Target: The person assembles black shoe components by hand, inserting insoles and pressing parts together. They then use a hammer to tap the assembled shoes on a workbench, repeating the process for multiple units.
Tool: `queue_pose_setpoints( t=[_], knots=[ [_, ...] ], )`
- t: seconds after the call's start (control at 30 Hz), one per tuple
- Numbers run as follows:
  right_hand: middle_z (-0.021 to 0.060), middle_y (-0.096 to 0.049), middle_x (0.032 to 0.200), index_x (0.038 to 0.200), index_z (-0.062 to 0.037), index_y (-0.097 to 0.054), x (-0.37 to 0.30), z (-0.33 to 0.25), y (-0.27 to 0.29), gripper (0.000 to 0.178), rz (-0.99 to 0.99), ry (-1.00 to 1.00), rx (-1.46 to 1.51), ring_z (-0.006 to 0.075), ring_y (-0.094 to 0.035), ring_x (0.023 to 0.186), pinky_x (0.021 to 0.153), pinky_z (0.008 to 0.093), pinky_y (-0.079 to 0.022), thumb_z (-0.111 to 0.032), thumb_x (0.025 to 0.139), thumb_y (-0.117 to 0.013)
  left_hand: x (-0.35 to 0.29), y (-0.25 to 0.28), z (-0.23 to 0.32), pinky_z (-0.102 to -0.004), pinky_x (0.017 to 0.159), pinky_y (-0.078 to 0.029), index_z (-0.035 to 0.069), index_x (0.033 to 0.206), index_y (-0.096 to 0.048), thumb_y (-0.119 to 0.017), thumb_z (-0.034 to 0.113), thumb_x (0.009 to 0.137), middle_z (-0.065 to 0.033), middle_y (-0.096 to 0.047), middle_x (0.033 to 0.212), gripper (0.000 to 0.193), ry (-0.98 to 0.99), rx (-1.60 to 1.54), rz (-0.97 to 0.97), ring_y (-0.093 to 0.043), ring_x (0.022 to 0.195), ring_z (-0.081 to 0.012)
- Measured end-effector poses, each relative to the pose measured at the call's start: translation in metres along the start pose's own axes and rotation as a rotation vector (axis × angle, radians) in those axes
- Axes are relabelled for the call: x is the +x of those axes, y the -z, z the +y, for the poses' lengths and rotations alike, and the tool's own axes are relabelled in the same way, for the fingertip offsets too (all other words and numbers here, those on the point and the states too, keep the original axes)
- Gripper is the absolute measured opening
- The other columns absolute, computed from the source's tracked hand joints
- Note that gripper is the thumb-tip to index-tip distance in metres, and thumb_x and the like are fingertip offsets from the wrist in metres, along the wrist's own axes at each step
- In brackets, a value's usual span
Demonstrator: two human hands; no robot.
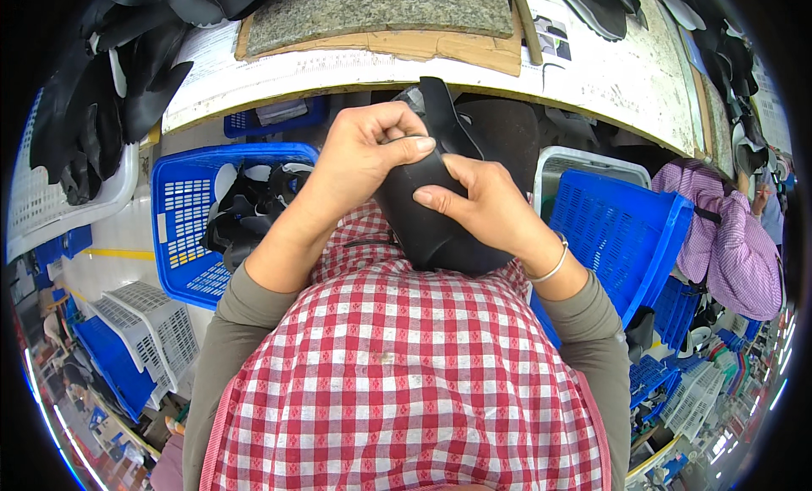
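A black leather-like piece point(423, 224), by its look a shoe upper, is held between the person's two hands, in front of the near edge of the white desk point(338, 75) and above the lap. Its long axis runs roughly away from the body: the far end points toward the desk, and the broad near end lies against the red-and-white checked apron point(381, 347), slanting a little to the right.

The left hand point(372, 144) is at the far end, thumb and forefinger pinched narrowly on the upper edge, the other fingers curled in. The right hand point(491, 199) is on the right side, closer to the middle of the piece; its thumb presses flat on the face, while most of its fingers are hidden behind. So the piece lies below and to the right of the left hand, and to the left of the right hand. Just beyond the fingertips a black strip point(438, 110) stands up; whether it belongs to the same piece cannot be told.

A blue basket point(182, 170) with black pieces in it stands to the left, and a tilted blue crate point(609, 229) to the right.
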State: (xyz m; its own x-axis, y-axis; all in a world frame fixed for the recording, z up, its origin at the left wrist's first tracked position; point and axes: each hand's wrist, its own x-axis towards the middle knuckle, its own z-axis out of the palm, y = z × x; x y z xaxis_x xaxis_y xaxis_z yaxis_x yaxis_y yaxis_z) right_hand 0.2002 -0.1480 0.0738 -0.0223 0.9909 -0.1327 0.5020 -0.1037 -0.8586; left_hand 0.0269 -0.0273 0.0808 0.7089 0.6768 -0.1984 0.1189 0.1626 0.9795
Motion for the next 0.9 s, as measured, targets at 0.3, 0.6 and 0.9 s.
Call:
queue_pose_setpoints(
  t=[0.3, 0.6, 0.9],
  knots=[
    [0.0161, -0.060, 0.077, 0.081, -0.0009, -0.063, -0.011, -0.005, 0.017, 0.032, 0.091, 0.111, -0.047, 0.0317, -0.062, 0.071, 0.067, 0.0394, -0.050, -0.028, 0.091, -0.078, -0.018, 0.017, 0.011, -0.0238, 0.077, -0.051, -0.001, 0.102, -0.074, -0.081, 0.004, 0.087, 0.0007, -0.068, 0.093, 0.018, -0.066, 0.104, -0.143, -0.062, 0.086, -0.0065],
    [0.0040, -0.071, 0.093, 0.114, 0.0005, -0.070, -0.020, -0.010, 0.018, 0.028, 0.074, -0.037, 0.310, 0.0103, -0.064, 0.088, 0.078, 0.0289, -0.054, -0.016, 0.093, -0.079, -0.018, -0.001, 0.018, -0.0291, 0.080, -0.050, -0.001, 0.103, -0.071, -0.077, 0.006, 0.088, -0.0037, -0.065, 0.094, 0.018, -0.235, 0.210, -0.079, -0.062, 0.089, -0.0122],
    [0.0053, -0.073, 0.105, 0.116, 0.0015, -0.070, -0.015, -0.037, 0.030, 0.031, 0.100, 0.053, -0.115, 0.0101, -0.066, 0.097, 0.081, 0.0278, -0.054, -0.020, 0.095, -0.078, -0.007, 0.038, -0.003, -0.0261, 0.081, -0.047, 0.003, 0.097, -0.073, -0.073, 0.013, 0.094, 0.0044, -0.064, 0.093, 0.011, -0.210, -0.148, -0.143, -0.059, 0.087, -0.0052]
  ],
)
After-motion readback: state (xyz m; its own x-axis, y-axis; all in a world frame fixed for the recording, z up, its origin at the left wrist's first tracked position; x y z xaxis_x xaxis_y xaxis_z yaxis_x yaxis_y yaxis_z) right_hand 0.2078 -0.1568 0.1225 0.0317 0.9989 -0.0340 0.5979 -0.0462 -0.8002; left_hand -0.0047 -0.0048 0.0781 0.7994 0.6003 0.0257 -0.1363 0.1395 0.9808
